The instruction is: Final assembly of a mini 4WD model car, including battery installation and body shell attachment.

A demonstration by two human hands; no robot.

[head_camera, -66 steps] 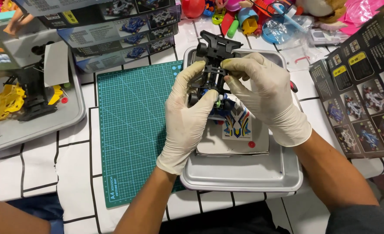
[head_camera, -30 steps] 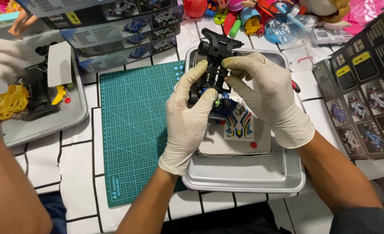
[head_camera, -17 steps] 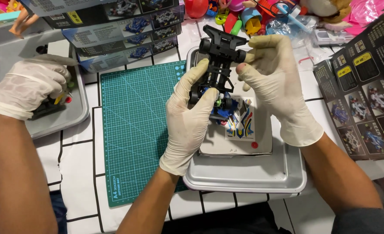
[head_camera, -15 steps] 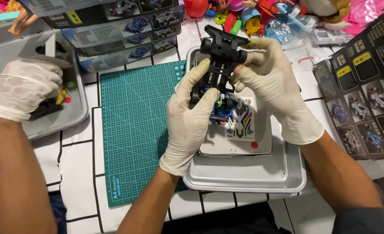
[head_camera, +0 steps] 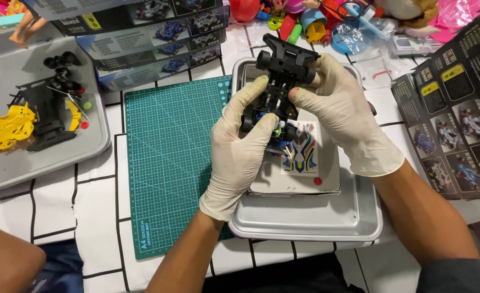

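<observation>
At the far left, a grey tray [head_camera: 96,146] sat on the white table [head_camera: 96,206], and its raised rim kept small things from rolling away. In it lay a yellow car shell [head_camera: 7,130], a flat black car frame [head_camera: 44,116], some black wheels [head_camera: 61,59] and a few tiny coloured bits. A bare arm [head_camera: 4,263] of another person showed at the bottom left corner, away from that tray. Behind the tray stood a stack of toy car boxes [head_camera: 153,38]. Next came a green cutting mat [head_camera: 169,163], laid flat as a soft place for work. The person's left hand [head_camera: 240,152], in a white glove, was closed around the lower side of a small black toy car chassis [head_camera: 280,87], with fingers curled up its edge so it could not slip. The chassis was held up in the air over a second silver tray [head_camera: 305,222], probably so that any part that fell would land inside. The right hand [head_camera: 343,114], gloved too, gripped the top end of the chassis, with the thumb pressed on its middle, as if to hold it still or push something in. Under the hands, in the tray, lay a white sticker sheet [head_camera: 302,163] with bright shapes. Behind the hands, colourful toys [head_camera: 316,19] were piled up. On the far right lay a dark folded leaflet [head_camera: 456,119] showing pictures of cars, turned toward the person so it was easy to look at.
</observation>
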